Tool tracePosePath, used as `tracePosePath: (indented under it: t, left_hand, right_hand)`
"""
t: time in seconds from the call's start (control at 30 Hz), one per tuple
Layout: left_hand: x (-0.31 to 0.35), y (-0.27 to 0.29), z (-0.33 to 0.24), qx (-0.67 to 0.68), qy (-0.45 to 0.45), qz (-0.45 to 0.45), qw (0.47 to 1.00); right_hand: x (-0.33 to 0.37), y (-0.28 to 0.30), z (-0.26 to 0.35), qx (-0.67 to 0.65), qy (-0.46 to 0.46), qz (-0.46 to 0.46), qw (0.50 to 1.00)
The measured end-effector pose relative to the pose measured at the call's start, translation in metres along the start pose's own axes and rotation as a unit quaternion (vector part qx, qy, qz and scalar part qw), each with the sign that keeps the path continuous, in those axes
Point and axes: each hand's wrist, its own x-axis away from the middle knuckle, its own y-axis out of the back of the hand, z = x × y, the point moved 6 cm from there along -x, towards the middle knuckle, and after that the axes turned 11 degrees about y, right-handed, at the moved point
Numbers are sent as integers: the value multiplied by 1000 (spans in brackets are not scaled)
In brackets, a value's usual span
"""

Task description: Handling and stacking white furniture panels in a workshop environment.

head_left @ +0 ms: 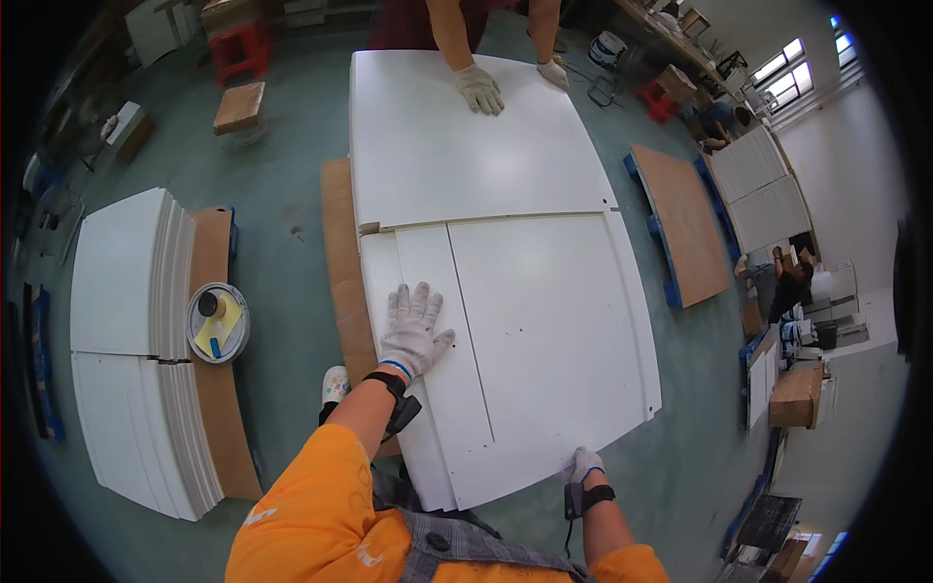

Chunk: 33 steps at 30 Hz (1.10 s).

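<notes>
My left hand, in a pale work glove, lies flat with fingers spread on the left part of a white panel. This panel has a long dark groove and several small holes. At its near edge, my right hand, gloved too, is closed round the border; its fingers are partly hidden beneath. Another white panel lies just beyond, its near edge meeting mine. Across from me a co-worker's gloved hand presses on that far panel, and their other glove rests at its far right corner.
Brown board sticks out under the panels' left side. To the left, stacked white panels carry a round tub lid with small items beside them. A board-topped blue pallet stands right; farther off are red stools and another worker.
</notes>
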Motion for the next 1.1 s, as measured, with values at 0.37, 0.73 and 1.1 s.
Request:
tracePosePath:
  t: [0.37, 0.73, 1.1]
  left_hand:
    - [-2, -1, -11, -35, 8, -1, 999]
    - [0, -1, -14, -49, 2, -6, 999]
    - [1, 1, -22, -109, 16, 27, 994]
  right_hand:
    - [-8, 5, 10, 190, 50, 46, 979]
    - [1, 7, 10, 69, 55, 5, 996]
    - [-15, 2, -34, -183, 77, -11, 980]
